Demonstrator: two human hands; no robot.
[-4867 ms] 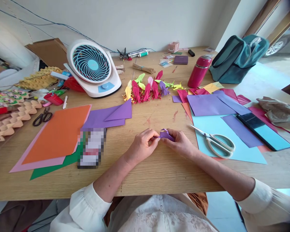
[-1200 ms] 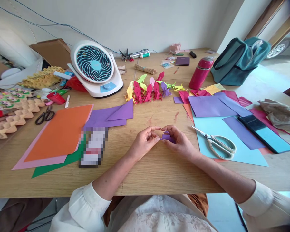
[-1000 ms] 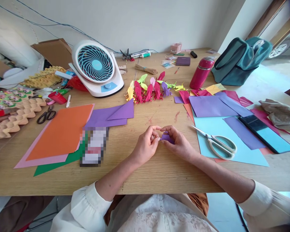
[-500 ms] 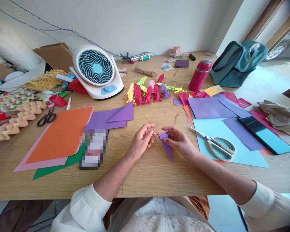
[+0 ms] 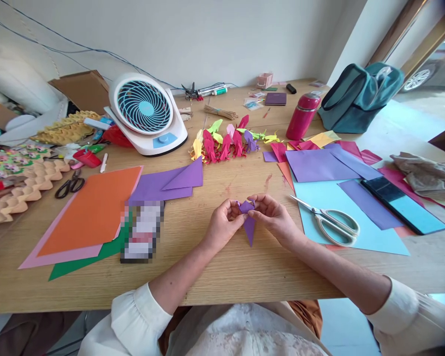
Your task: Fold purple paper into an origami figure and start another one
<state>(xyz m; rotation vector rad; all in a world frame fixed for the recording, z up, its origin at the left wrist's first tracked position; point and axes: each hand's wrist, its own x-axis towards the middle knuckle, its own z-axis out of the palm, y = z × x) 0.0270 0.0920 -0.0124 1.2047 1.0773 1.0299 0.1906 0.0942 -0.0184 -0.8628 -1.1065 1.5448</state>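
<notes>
Purple paper fold [image 5: 248,225] between both hands

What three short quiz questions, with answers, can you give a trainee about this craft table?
1. True or false: the left hand and right hand both pinch the purple fold.
2. The pale scissors lie on: A) a light blue sheet; B) an orange sheet; C) bare wood.
3. Which hand is nearer the pale scissors?
Key: 1 true; 2 A; 3 the right.
</notes>
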